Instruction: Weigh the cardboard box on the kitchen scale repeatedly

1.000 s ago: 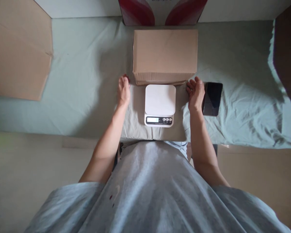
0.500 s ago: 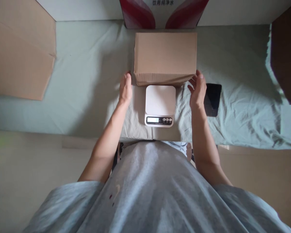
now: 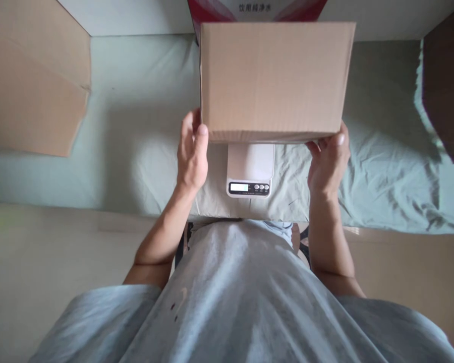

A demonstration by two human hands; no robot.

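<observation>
A closed brown cardboard box (image 3: pixel 274 78) is held up off the cloth, between my two hands. My left hand (image 3: pixel 192 151) grips its left side near the front corner, thumb on the near edge and fingers partly hidden behind. At the front right corner, my right hand (image 3: pixel 329 159) holds the box with the thumb up and the fingers curled beneath. Below the box, the white digital kitchen scale (image 3: pixel 250 166) lies on the cloth, its far part covered from sight. Its small display is lit, but the reading is too faint to make out.
A pale green cloth (image 3: pixel 144 91) covers the table. Behind the held box stands a red and white carton (image 3: pixel 257 9) against the white wall. A large cardboard piece (image 3: pixel 34 85) is at the left, a dark brown panel (image 3: pixel 446 96) at the right.
Both hands have closed on the cardboard box and lifted it from the cloth towards the camera. It now hides the far part of the scale and the phone is out of sight.
</observation>
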